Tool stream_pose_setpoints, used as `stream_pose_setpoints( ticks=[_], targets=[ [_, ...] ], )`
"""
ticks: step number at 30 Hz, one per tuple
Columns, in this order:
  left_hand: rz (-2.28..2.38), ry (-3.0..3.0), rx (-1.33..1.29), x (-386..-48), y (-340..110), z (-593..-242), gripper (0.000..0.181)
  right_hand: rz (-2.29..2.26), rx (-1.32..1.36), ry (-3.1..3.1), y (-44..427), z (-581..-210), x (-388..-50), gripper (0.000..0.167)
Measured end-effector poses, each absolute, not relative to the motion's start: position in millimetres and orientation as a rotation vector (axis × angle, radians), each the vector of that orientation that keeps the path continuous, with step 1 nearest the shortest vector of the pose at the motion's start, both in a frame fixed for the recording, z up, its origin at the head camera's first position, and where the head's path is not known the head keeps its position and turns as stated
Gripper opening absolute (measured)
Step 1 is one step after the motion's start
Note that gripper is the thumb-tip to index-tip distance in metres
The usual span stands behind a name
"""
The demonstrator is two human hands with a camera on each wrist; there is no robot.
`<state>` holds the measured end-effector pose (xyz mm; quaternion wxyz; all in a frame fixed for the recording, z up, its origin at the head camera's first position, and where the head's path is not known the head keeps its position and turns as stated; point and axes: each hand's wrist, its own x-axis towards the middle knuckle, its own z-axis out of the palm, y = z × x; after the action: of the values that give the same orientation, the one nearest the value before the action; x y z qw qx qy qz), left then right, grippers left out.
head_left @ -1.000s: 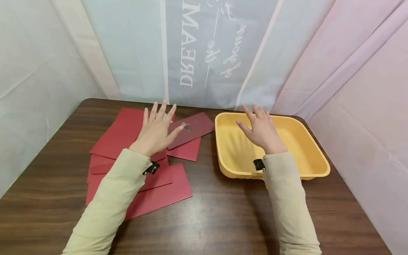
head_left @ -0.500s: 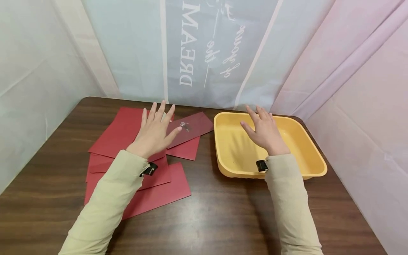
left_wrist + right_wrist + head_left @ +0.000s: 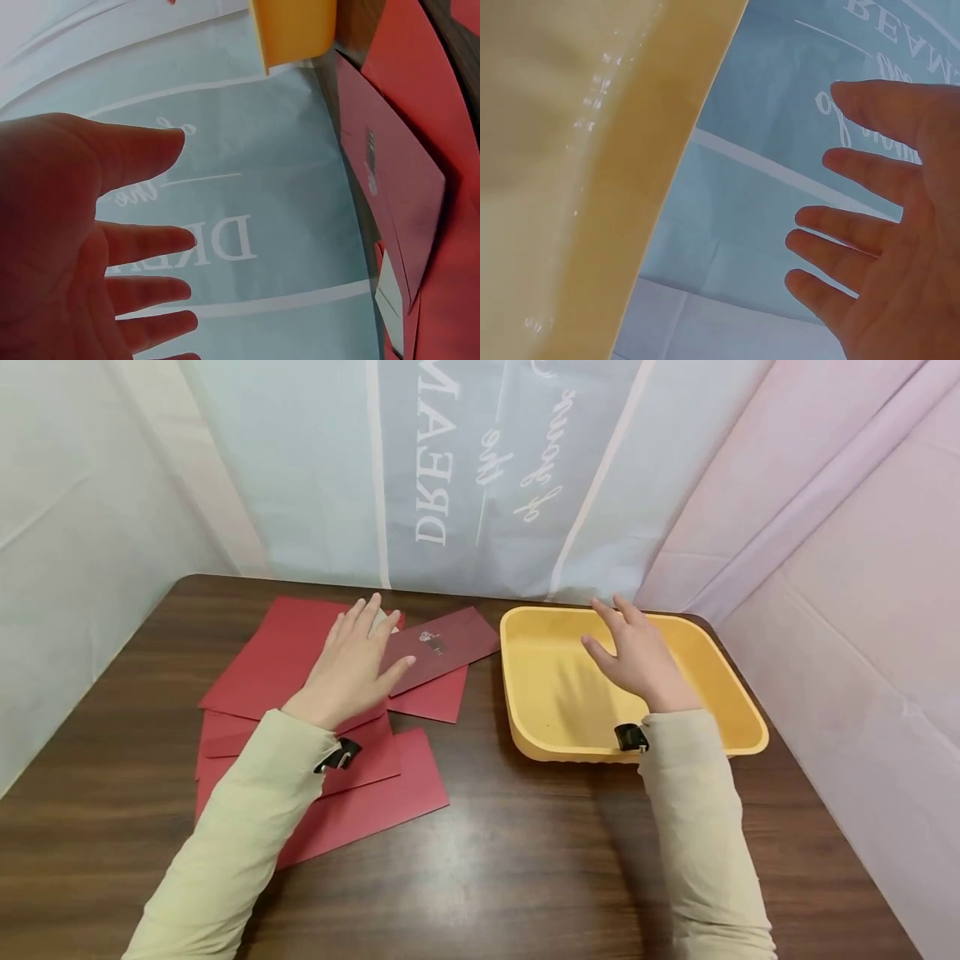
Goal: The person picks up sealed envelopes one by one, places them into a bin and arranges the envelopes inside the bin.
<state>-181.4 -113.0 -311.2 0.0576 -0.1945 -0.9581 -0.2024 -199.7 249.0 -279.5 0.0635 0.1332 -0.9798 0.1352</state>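
Head view: the dark red envelope lies near the table's far edge, right of the nearer left hand, long axis slanting rightward and away; both hands hover empty, fingers spread, the right hand over the yellow tub.

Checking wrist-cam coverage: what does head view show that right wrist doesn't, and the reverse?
Only head: the red envelopes, the dark red envelope with its small emblem, the left hand, both sleeves and the brown tabletop.

Only right wrist: the palm side of the right hand, with the thumb and all four fingers distinct.

Both: the right hand, the yellow tub and the hanging cloth with mirrored white lettering.
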Motion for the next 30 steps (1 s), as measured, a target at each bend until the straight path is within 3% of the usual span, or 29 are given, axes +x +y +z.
stream_pose_setpoints(
  ticks=[15, 30],
  targets=[
    [-0.623, -2.846, -0.612, -176.1, -126.6, -316.8, 0.048, 0.443, 0.349, -3.033, 270.3, -267.3, -192.5, 0.059],
    [-0.538, -2.948, -0.591, -176.8, -137.8, -325.1, 0.052, 0.363, 0.246, -3.053, 297.7, -266.7, -187.5, 0.061]
  ],
)
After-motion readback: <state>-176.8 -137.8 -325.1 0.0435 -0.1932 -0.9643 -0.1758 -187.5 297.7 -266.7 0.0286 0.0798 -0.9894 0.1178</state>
